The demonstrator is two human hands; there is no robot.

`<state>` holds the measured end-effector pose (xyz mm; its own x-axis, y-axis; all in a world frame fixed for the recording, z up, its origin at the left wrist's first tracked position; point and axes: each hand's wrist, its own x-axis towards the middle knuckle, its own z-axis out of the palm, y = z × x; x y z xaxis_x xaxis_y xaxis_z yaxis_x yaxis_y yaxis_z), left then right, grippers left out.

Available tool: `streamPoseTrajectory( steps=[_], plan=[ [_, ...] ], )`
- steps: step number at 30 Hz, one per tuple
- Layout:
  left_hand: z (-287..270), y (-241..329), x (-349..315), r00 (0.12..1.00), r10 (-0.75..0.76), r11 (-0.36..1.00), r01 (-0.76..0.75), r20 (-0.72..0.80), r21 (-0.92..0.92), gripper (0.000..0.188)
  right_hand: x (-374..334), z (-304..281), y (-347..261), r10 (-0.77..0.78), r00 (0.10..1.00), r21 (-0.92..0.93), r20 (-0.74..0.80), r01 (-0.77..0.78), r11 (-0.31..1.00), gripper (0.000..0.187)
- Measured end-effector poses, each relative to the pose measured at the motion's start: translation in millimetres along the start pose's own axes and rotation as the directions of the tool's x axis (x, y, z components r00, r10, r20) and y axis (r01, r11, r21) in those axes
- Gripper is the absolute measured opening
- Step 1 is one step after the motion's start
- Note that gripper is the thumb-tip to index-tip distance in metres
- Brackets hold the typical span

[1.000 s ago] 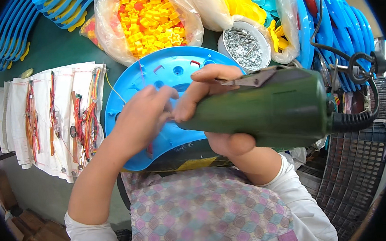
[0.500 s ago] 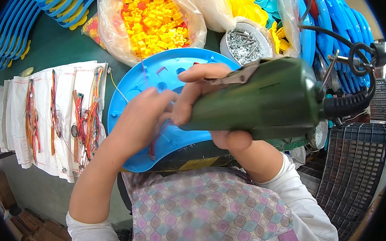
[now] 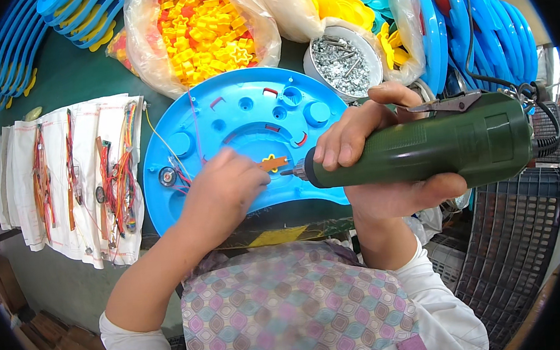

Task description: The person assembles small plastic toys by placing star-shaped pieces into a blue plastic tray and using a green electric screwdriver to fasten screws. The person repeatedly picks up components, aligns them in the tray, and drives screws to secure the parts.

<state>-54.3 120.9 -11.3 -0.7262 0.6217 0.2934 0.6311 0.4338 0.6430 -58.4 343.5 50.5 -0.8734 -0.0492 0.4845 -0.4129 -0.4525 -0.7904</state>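
A blue plastic toy shell [image 3: 233, 86] lies in front of me, its inner side with posts and slots facing up. Over its middle is my left hand [image 3: 225, 186], slightly blurred, fingers curled together at the left end of a small brown circuit board [image 3: 274, 164]. Part of a yellow star-shaped piece [image 3: 270, 157] shows at that board. My right hand [image 3: 373, 144] grips a green electric screwdriver [image 3: 422, 141] lying level, its bit pointing left, close to the board's right end. A small round speaker [image 3: 168, 176] with thin wires sits at the shell's left side.
Behind the shell stand a bag of yellow and red star pieces [image 3: 206, 33] and a white bowl of screws [image 3: 344, 64]. Wired boards [image 3: 118, 168] lie on white sheets at left. Blue shells [image 3: 502, 32] are stacked at right, near the screwdriver's cable [image 3: 547, 147].
The blue shell has turned and shows more of its inner side. My right hand has drawn the screwdriver to the right, uncovering its bit. The brown board now lies across the shell's middle.
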Motion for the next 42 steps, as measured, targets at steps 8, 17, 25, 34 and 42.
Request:
streamPoseTrajectory(
  steps=[8, 17, 25, 34, 42],
  plan=[
    [-6.2, 34.3, -11.7, 0.964, 0.162, 0.981, -0.181, 0.211, 0.072, 0.019, -5.4, -4.0, -6.4, -0.024, 0.999, 0.000, -0.039, 0.024, 1.000, 0.116],
    [-70.6, 5.5, -47.4, 0.990, -0.072, 0.857, 0.123, -0.119, 0.500, 0.030, -11.9, -3.9, -2.8, -0.011, 1.000, 0.019, 0.029, 0.010, 1.000, 0.116],
    [-92.2, 4.1, -38.2, 0.986, -0.098, 0.926, 0.140, -0.136, 0.350, 0.028, -7.6, 9.7, -2.4, 0.059, 0.998, 0.062, -0.004, -0.059, 0.996, 0.112],
    [-25.8, 7.3, 78.9, 0.944, -0.308, 0.884, 0.237, -0.120, -0.402, 0.024, -7.9, -8.7, -11.1, -0.010, 0.976, 0.035, -0.216, 0.018, 0.999, 0.113],
    [21.4, -25.3, 108.1, 0.985, -0.052, 0.998, 0.057, -0.162, 0.027, 0.022, -23.1, -44.9, -25.0, -0.028, 0.960, -0.029, -0.280, 0.020, 0.999, 0.108]
  ],
)
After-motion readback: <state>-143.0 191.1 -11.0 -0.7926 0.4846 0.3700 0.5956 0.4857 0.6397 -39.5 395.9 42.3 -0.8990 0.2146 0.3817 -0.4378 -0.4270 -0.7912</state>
